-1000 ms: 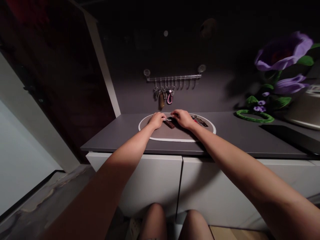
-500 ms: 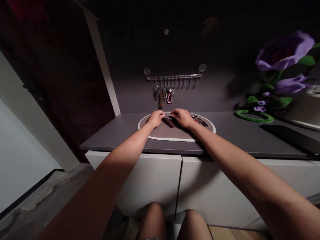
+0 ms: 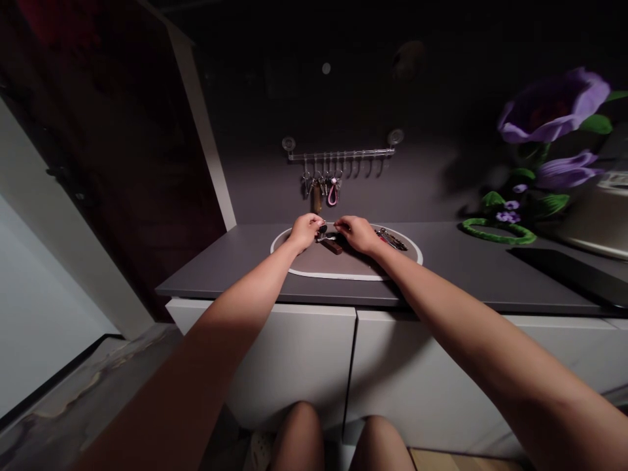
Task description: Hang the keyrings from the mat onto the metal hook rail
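My left hand is closed in a pinch on a key with a dark round head, over the oval brown mat with a white border. Just below it, a dark brown bar-shaped key fob lies on the mat, with silvery metal beside it. My right hand is a short way to the right, its fingertips pressed together; what they hold, if anything, is too small to make out. Behind that wrist, a bunch of keys rests on the mat's right part.
A clear hook rail is on the wall, with several keys, a brown fob and a pink loop on its left hooks. Purple flowers and a black flat object are at right on the grey counter.
The dark-headed key has come into clearer view at my left fingertips, lifted above the brown fob. My right hand has barely moved. The whole view has shifted slightly.
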Action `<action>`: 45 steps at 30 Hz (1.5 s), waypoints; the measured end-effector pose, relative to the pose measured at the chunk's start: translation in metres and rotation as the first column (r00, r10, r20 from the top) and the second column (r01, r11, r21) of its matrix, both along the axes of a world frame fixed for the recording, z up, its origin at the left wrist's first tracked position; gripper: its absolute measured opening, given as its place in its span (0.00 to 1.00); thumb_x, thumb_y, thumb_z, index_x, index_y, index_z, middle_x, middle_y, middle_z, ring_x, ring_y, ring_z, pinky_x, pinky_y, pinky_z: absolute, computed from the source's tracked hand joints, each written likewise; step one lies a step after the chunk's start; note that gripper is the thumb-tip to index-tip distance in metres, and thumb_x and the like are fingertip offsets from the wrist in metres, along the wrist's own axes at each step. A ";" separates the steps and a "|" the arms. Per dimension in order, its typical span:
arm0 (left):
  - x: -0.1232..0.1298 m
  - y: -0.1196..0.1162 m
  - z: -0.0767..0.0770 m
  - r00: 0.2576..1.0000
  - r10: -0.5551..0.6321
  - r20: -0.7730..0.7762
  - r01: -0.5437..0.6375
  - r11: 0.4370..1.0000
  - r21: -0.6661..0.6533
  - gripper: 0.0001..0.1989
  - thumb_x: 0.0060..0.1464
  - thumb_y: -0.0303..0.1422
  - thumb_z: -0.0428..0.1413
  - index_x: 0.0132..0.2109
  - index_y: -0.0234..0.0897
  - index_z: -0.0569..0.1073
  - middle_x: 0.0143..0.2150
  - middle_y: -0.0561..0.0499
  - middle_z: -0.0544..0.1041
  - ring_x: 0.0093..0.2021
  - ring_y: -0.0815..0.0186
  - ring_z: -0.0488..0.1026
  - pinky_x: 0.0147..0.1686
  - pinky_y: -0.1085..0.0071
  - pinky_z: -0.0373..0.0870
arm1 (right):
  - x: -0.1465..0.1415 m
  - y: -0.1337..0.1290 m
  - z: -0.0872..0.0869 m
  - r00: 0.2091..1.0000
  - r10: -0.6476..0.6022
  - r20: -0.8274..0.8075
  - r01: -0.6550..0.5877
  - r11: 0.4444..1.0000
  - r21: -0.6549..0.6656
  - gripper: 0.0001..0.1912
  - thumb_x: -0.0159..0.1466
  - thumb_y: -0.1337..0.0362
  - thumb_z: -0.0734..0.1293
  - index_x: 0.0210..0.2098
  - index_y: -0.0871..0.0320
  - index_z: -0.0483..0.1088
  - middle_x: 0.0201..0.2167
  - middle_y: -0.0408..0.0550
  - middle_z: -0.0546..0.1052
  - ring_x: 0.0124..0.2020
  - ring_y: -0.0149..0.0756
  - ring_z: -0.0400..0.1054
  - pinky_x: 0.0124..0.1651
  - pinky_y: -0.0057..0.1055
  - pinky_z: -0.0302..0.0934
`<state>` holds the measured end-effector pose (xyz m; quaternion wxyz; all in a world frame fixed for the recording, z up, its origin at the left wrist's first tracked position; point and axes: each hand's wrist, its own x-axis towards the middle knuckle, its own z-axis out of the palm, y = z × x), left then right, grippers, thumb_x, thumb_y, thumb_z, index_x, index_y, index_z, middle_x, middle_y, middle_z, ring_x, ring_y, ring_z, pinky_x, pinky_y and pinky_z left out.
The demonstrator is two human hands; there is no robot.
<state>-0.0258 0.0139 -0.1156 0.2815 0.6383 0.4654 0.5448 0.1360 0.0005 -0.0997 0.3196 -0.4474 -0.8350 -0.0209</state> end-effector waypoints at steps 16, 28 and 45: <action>0.004 -0.011 0.008 0.906 -0.233 0.354 0.268 0.962 -0.053 0.06 0.49 0.30 0.55 0.34 0.30 0.69 0.31 0.51 0.73 0.31 0.74 0.70 0.40 0.70 0.69 | -0.004 -0.008 0.005 0.966 0.140 -0.217 -0.138 0.990 0.024 0.12 0.60 0.61 0.59 0.38 0.59 0.70 0.36 0.48 0.75 0.37 0.33 0.66 0.41 0.28 0.57; 0.004 -0.012 0.005 0.896 -0.284 0.341 0.314 0.949 -0.035 0.11 0.46 0.34 0.58 0.35 0.31 0.70 0.32 0.51 0.73 0.31 0.75 0.70 0.40 0.70 0.69 | -0.001 -0.001 0.000 0.941 0.164 -0.296 -0.169 0.986 0.010 0.11 0.59 0.58 0.58 0.32 0.59 0.67 0.30 0.45 0.73 0.32 0.31 0.63 0.37 0.26 0.55; 0.012 -0.016 0.005 0.995 -0.100 0.025 0.096 0.989 0.112 0.09 0.49 0.34 0.52 0.33 0.32 0.71 0.27 0.50 0.73 0.28 0.70 0.69 0.32 0.72 0.66 | 0.005 0.009 0.000 0.826 0.162 -0.539 -0.205 0.979 -0.019 0.13 0.58 0.54 0.58 0.32 0.58 0.64 0.28 0.43 0.69 0.30 0.29 0.62 0.37 0.28 0.58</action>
